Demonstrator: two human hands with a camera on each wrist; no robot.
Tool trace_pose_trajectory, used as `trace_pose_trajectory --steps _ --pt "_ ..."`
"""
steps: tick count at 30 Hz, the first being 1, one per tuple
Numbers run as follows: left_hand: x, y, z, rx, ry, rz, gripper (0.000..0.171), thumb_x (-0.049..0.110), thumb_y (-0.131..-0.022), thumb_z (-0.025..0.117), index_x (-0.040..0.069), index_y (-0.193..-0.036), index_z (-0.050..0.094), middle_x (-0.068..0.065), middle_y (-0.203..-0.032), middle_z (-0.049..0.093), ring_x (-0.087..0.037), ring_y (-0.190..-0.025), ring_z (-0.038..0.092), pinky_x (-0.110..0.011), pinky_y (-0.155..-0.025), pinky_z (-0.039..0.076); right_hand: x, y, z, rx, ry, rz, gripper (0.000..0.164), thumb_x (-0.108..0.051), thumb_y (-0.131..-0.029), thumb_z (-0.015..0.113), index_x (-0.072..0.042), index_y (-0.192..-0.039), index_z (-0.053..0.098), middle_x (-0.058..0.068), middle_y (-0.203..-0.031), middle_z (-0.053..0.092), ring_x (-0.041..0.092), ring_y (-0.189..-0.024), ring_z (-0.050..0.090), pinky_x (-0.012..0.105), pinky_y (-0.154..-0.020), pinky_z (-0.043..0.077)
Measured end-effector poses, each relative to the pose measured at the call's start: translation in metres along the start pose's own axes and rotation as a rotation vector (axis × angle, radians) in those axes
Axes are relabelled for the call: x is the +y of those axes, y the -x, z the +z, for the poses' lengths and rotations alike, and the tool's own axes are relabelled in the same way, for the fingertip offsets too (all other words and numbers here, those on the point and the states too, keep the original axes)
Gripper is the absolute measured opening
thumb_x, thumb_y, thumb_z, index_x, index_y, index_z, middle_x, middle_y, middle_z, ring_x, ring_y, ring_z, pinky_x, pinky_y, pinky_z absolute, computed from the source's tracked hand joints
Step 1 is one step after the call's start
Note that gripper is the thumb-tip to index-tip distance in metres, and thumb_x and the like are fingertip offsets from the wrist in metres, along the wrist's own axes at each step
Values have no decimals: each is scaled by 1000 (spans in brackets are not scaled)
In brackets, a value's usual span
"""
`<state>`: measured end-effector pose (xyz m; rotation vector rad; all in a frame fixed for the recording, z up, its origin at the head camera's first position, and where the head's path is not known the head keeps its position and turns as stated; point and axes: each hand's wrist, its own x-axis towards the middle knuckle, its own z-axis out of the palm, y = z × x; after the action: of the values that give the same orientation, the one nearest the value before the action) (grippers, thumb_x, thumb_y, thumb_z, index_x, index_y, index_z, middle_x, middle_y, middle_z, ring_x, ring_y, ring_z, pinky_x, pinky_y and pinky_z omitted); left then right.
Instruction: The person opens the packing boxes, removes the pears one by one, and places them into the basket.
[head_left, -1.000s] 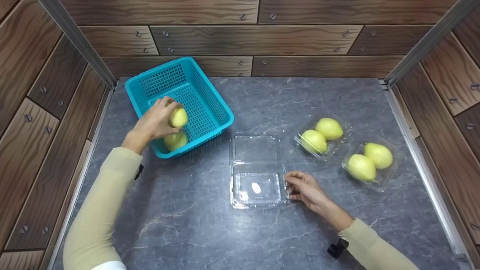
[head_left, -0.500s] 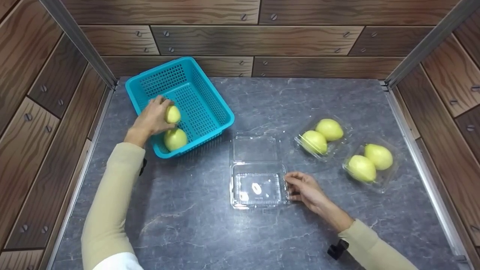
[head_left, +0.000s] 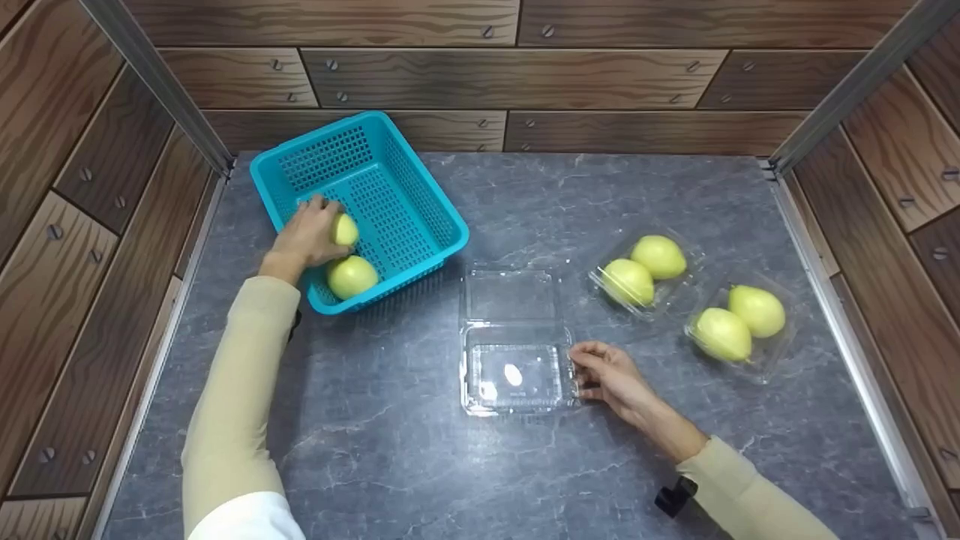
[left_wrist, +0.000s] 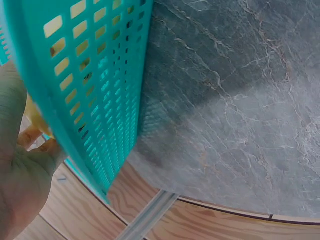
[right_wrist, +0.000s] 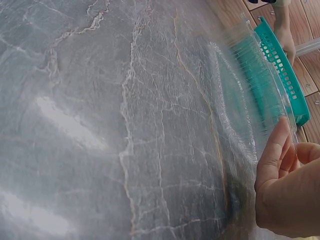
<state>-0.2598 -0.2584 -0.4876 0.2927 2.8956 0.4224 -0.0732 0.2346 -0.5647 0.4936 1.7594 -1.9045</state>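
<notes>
Inside the teal basket (head_left: 450, 238), my left hand (head_left: 304, 234) grips a yellow-green pear (head_left: 345, 229), its fingers over the far side and thumb nearer me. A second pear (head_left: 352, 277) lies just below it, in the basket's near corner. The left wrist view has the left hand (left_wrist: 25, 165) at the basket's rim, with the pear largely hidden behind the wall. My right hand (head_left: 611, 379) pinches the right rim of a clear plastic clamshell box (head_left: 514, 375), which lies with its lid (head_left: 511, 296) folded back. Seen from the right wrist, thumb and fingers meet at that rim.
Two clear clamshell boxes, each with two pears, stand on the right: one farther back (head_left: 628, 282), one nearer the right edge (head_left: 721, 334). Wood-patterned walls (head_left: 510, 79) and metal rails enclose the grey marbled table (head_left: 390, 450) at the back and sides.
My left hand has shifted slightly left inside the basket with the pear in its grip, and the pear below shows more fully. My right hand and the clamshell box stay in place.
</notes>
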Motion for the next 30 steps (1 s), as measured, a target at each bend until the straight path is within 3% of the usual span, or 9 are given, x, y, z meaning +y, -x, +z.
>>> trace_pose_trajectory --steps 14,30 --pt "-2 -14 13 -70 35 -69 78 35 -94 76 0 -156 43 -33 -150 41 -51 -134 48 -67 -109 49 1 0 -1 8 4 -10 5 -16 -100 69 -14 -103 66 -6 -83 59 8 -67 59 22 -59 59" --pt "2 -12 13 -87 -2 -100 75 42 -98 69 -1 -154 44 -35 -147 42 -51 -129 51 -66 -103 52 2 0 0 16 7 -14 6 -15 -100 70 -15 -103 65 -4 -82 60 10 -67 60 24 -60 60"
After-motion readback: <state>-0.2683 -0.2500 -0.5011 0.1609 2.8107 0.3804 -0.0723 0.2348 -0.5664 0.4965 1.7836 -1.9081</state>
